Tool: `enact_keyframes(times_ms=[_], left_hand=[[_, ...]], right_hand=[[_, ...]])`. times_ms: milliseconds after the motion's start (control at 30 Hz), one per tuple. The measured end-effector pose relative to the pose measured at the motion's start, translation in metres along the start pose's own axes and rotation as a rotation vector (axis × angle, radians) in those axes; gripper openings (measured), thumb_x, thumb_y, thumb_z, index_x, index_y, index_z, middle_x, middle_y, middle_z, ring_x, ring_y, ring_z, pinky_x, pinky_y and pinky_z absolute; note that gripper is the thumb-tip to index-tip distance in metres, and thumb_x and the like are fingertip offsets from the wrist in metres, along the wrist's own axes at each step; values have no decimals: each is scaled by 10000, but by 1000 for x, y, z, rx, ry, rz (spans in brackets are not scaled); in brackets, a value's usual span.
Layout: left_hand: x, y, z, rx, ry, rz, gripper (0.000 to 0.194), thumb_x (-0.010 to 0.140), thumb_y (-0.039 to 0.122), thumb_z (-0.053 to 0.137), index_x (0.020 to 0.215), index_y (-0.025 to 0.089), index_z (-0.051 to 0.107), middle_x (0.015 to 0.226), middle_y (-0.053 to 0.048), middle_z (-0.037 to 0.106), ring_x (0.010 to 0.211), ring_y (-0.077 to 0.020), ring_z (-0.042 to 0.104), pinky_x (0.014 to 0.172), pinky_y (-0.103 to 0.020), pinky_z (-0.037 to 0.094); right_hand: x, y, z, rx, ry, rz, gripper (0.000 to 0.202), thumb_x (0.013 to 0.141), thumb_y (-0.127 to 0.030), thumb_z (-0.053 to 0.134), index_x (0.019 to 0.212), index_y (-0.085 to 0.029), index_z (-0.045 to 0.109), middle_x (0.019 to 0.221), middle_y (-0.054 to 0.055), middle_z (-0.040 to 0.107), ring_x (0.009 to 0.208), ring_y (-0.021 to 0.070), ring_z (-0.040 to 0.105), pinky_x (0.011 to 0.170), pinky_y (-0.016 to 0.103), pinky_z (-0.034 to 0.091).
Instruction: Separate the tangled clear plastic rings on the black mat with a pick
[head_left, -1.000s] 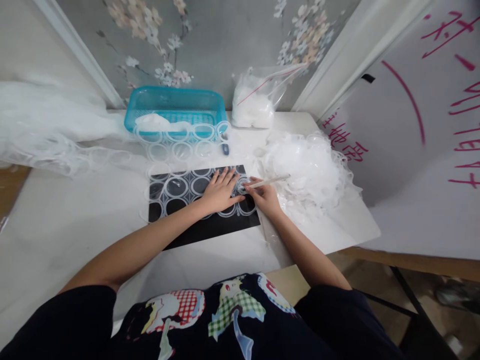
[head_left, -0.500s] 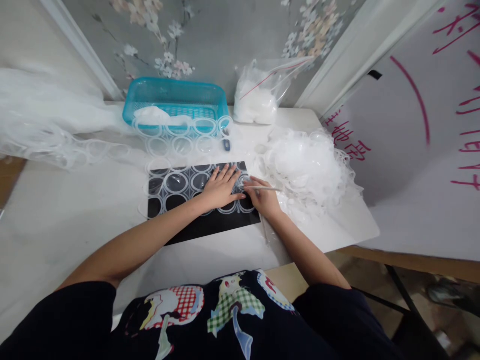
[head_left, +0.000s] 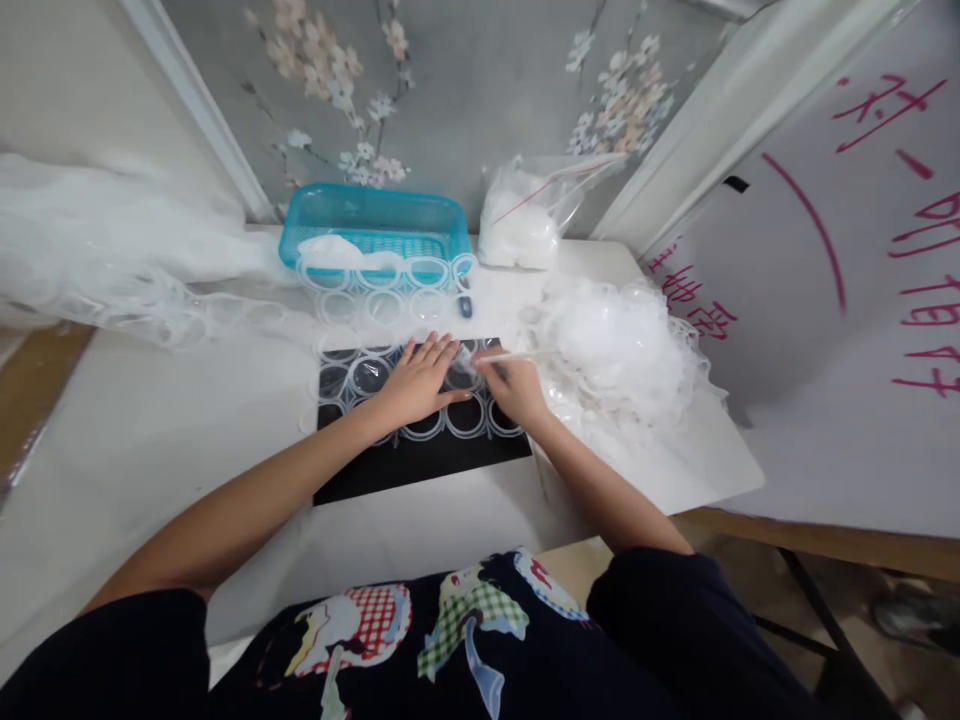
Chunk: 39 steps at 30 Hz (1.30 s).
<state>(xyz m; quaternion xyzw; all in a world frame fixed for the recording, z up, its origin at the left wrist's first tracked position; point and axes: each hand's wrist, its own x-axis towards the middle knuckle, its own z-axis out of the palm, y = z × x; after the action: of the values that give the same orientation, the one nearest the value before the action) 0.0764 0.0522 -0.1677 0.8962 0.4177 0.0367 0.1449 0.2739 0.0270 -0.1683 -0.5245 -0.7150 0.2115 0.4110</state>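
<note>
My left hand (head_left: 418, 385) lies flat with fingers spread on a translucent plastic sheet of joined rings (head_left: 466, 416). Under the sheet is a black rectangular mat (head_left: 420, 474). My right hand (head_left: 514, 388) is closed in a pinch round a thin white stick (head_left: 517, 357), which points out to the right. A small crumpled clear piece (head_left: 464, 360) shows at its fingertips, over one of the rings; whether it is loose or part of the sheet I cannot tell.
A blue plastic basket (head_left: 375, 205) stands at the back, more ring sheets (head_left: 384, 306) in front. Beside it sits a zip bag of white material (head_left: 517, 225). Piles of translucent film lie right (head_left: 619, 340) and left (head_left: 112, 240). A whiteboard (head_left: 810, 400) borders the table's right side.
Both hands have moved left over the ring sheet, the right one away from the mat's right edge. The clear piece now shows at the right fingertips. The whole view has shifted slightly.
</note>
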Motion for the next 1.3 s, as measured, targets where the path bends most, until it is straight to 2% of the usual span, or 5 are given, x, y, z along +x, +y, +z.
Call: enact_keyframes(times_ms=[167, 600, 933, 1167, 1300], left_hand=[[-13, -16, 5, 25, -79, 4, 771, 929, 606, 427, 1513, 127, 274, 1587, -143, 244, 1485, -291, 156, 1200, -496, 98], [-15, -15, 9, 15, -101, -15, 801, 927, 613, 426, 1536, 138, 215, 1610, -106, 159, 1498, -267, 84, 1212, -465, 30], [-13, -11, 5, 45, -167, -35, 801, 939, 607, 400, 1549, 150, 156, 1615, -95, 115, 1498, -281, 40, 1206, -505, 32], [-14, -14, 8, 10, -121, -11, 911, 906, 666, 413, 1552, 113, 84, 1608, -138, 120, 1495, -300, 70, 1199, -513, 56], [-21, -17, 12, 14, -38, 18, 891, 909, 681, 386, 1538, 89, 168, 1594, -167, 177, 1488, -303, 130, 1202, -479, 75]], right_hand=[[-29, -2, 38, 157, -26, 110, 215, 887, -369, 573, 843, -247, 744, 957, 48, 772, 1039, 277, 695, 950, 430, 533], [-29, -1, 35, 121, -21, 120, 184, 896, -332, 586, 880, -247, 748, 975, 48, 769, 1080, 284, 679, 965, 450, 525], [-43, -6, 38, -414, -148, -224, 237, 931, -177, 482, 1034, -222, 690, 1087, 77, 746, 1135, 272, 639, 892, 385, 490], [40, 12, -35, -396, 545, 8, 360, 985, -239, 296, 1011, -143, 643, 975, 123, 704, 923, 236, 656, 863, 409, 485], [30, 0, -13, -237, 235, -119, 232, 920, -235, 445, 889, -199, 672, 951, 72, 722, 967, 231, 662, 894, 387, 495]])
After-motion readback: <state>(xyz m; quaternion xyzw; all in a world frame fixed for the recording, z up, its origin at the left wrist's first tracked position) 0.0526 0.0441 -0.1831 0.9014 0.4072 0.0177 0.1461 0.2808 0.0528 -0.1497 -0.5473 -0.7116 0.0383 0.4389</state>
